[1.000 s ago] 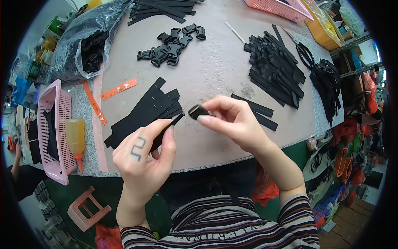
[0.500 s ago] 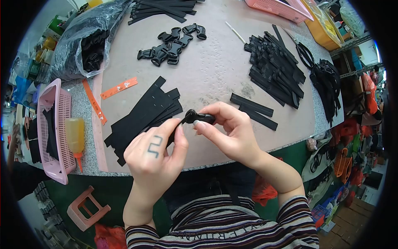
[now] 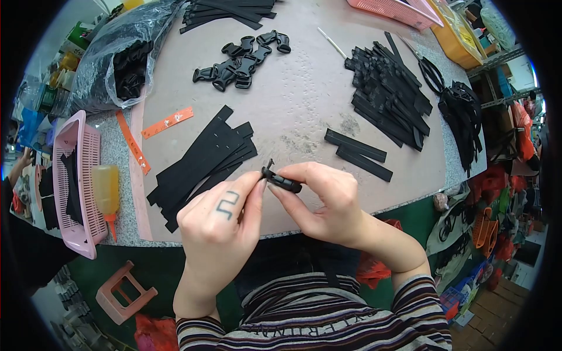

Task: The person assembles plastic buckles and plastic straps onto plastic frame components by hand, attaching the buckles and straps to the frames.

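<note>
Between thumb and fingers, my right hand (image 3: 325, 199) grips a black plastic buckle (image 3: 285, 183) over the near part of the table. My left hand (image 3: 221, 219) is pinched at the buckle's left end, on a black webbing strap (image 3: 270, 164) whose short tip sticks up there. Most of that strap is hidden behind the left fingers. Left of my hands lies a fanned pile of wide black straps (image 3: 202, 149). Two short strap pieces (image 3: 358, 155) rest to the right. Farther back sits a group of black buckles (image 3: 243, 67).
A large heap of black straps (image 3: 386, 93) lies at right, beside scissors (image 3: 432, 76). At left stand a pink basket (image 3: 91, 152), a glue bottle (image 3: 106, 190) and a plastic bag of black parts (image 3: 108, 64). Orange strips (image 3: 168, 123) lie near it. A stool (image 3: 124, 292) is on the floor.
The buckle has turned in my fingers and tilts down to the right. The strap tip now stands up at its left end. Both hands have shifted slightly.
</note>
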Demonstrator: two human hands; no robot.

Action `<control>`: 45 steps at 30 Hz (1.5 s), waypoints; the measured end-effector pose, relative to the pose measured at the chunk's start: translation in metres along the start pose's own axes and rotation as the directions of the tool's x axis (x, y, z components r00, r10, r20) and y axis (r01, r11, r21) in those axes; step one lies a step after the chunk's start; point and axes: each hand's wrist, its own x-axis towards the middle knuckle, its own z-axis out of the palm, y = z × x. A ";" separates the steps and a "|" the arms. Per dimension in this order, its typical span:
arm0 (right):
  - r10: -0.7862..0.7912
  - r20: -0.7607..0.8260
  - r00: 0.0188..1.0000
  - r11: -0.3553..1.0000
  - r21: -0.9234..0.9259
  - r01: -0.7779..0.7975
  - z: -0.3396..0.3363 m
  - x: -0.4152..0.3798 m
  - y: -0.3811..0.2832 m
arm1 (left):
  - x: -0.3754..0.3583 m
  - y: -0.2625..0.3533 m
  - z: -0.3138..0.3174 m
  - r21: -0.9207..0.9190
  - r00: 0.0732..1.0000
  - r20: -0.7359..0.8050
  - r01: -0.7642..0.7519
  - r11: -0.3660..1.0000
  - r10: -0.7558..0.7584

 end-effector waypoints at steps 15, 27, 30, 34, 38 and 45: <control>0.056 0.148 0.987 0.998 0.024 -0.060 -0.010 0.003 -0.012 | -0.003 -0.005 -0.007 -0.212 0.983 0.143 0.145 0.966 -0.117; 0.096 0.634 0.767 0.926 0.227 -0.303 -0.046 0.020 -0.023 | 0.012 -0.008 -0.040 -0.307 0.891 0.446 0.238 0.922 -0.081; 0.117 0.696 0.709 0.876 0.263 -0.403 -0.049 0.022 -0.024 | 0.015 -0.011 -0.043 -0.369 0.846 0.523 0.336 0.866 -0.106; 0.068 0.694 0.717 0.852 0.333 -0.403 -0.048 0.019 -0.020 | 0.018 -0.009 -0.047 -0.376 0.805 0.585 0.378 0.846 -0.099; 0.058 0.711 0.701 0.842 0.342 -0.417 -0.049 0.019 -0.019 | 0.016 -0.011 -0.044 -0.412 0.806 0.586 0.380 0.828 -0.078; 0.048 0.710 0.702 0.759 0.431 -0.488 -0.043 0.009 -0.011 | 0.001 -0.020 -0.022 -0.625 0.843 0.538 0.395 0.674 0.006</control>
